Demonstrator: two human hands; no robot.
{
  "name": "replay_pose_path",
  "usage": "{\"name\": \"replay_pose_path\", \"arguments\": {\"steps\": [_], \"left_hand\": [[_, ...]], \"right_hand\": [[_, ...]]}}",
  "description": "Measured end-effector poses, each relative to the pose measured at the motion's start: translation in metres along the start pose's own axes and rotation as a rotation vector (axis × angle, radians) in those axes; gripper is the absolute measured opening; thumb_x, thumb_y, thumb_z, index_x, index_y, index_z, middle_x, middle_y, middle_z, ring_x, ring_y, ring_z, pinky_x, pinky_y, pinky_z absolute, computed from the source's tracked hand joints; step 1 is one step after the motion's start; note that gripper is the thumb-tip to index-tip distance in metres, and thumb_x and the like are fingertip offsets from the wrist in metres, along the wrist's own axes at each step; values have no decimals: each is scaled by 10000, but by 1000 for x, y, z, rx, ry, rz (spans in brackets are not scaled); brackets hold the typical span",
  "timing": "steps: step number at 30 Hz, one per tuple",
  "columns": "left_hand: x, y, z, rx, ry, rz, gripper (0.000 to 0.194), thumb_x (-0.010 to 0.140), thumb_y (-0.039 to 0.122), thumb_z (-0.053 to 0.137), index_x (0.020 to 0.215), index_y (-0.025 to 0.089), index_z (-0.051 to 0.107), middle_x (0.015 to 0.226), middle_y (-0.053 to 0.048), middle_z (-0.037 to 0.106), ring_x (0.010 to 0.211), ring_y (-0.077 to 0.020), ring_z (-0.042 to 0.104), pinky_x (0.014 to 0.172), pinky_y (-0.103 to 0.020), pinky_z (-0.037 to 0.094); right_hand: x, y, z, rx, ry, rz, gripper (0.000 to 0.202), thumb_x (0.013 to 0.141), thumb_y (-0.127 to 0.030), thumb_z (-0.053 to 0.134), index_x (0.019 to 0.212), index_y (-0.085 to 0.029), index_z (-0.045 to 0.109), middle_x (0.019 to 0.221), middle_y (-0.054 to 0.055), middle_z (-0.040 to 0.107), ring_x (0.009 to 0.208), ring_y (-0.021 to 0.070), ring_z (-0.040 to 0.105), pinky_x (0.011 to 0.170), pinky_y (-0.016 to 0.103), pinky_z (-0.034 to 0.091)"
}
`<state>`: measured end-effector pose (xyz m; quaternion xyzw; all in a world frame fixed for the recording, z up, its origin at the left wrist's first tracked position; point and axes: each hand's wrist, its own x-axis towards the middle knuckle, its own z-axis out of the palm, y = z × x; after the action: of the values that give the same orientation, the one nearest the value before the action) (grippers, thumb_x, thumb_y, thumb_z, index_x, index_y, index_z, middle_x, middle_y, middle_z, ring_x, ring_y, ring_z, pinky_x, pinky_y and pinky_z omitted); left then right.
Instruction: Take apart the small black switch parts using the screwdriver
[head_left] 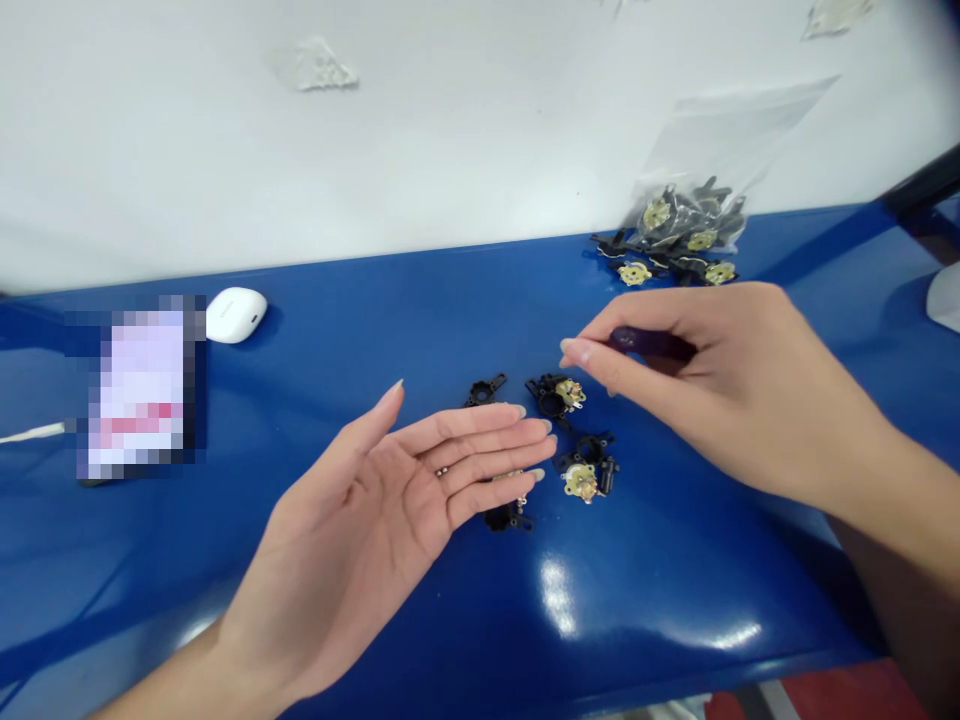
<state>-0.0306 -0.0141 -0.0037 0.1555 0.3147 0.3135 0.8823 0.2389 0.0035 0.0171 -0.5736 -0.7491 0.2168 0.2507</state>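
My left hand (375, 530) is stretched out flat, palm up, over the blue table. On it, at the base of the fingers, rest tiny shiny metal pieces (442, 471), too small to name. My right hand (735, 380) pinches a slim dark tool (651, 343) between thumb and fingers; the rest of it is hidden in the hand. Just beyond my left fingertips lie black plastic housings (551, 402), two with a yellow-and-copper disc part (581, 482) attached. More black parts (506, 518) are partly covered by my left fingers.
At the back right, a clear plastic bag (697, 215) holds several similar black and yellow parts, with more (634, 273) in front of it. A blurred-out phone (139, 390) and a white earbud case (237, 314) lie at the left. A white wall (465, 130) stands behind the blue table (360, 340).
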Motion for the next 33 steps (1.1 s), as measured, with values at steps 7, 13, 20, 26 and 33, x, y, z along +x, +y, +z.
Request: {"name": "replay_pose_path", "arguments": {"steps": [7,13,20,26,33], "left_hand": [[-4,-1,1,-98,-89,10,712,1260,533,322,1402,32,807,1449,-225,812,1270,-274,787,1155,-359,592],[-7,-4,1,-62,-149,-7,717,1251,581,326,1476,66,772,1405,-188,805,1373,-296,692,1138,-340,524],[-7,-5,-1,-46,-159,6,725,1250,597,308,1450,97,794,1401,-182,793,1415,-329,660,1150,-386,503],[-7,-5,1,25,-163,20,709,1242,613,338,1469,117,790,1402,-174,788,1351,-314,671,1180,-400,480],[-7,-8,-3,18,-236,33,702,1246,610,334,1560,120,726,1456,-166,767,1421,-307,652,1184,-378,494]], "right_hand": [[-18,-31,35,3,-56,-336,266,1127,-313,619,1076,-299,879,1030,22,822,711,155,721,548,309,459],[-19,-46,56,196,-234,21,218,1058,-300,607,1018,-281,821,1015,37,860,782,188,761,541,293,459],[-23,-43,62,125,-200,-108,293,1112,-236,553,1003,-252,824,1052,35,849,752,163,744,537,305,416],[-27,-35,65,-93,-116,-376,260,1043,-77,560,979,-180,791,1021,66,772,688,160,682,489,334,362],[-27,-35,62,-77,-211,-330,147,982,-85,668,1050,-209,711,1088,57,723,717,167,648,495,333,324]]}}
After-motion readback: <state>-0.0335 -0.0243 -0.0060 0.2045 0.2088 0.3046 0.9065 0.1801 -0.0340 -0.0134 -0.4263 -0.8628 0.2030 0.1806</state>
